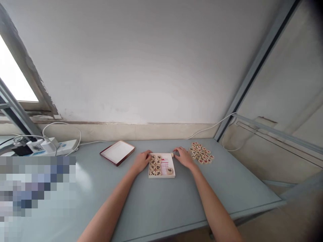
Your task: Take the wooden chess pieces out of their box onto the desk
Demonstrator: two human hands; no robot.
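A small white box (164, 175) lies on the grey-blue table (156, 205) and holds several round wooden game pieces with dark characters. My left hand (142, 160) rests against the box's left edge, fingers curled by the pieces. My right hand (183, 156) sits at the box's upper right corner, fingers spread, with a small pale piece (172, 155) at its fingertips. A loose heap of the same wooden pieces (201, 153) lies just right of my right hand.
A shallow red-rimmed box lid (117, 152) lies to the left of the box. A white power strip (54, 147) with plugs and cables sits at the far left by the wall. The table's right edge (254, 168) drops off near a metal frame.
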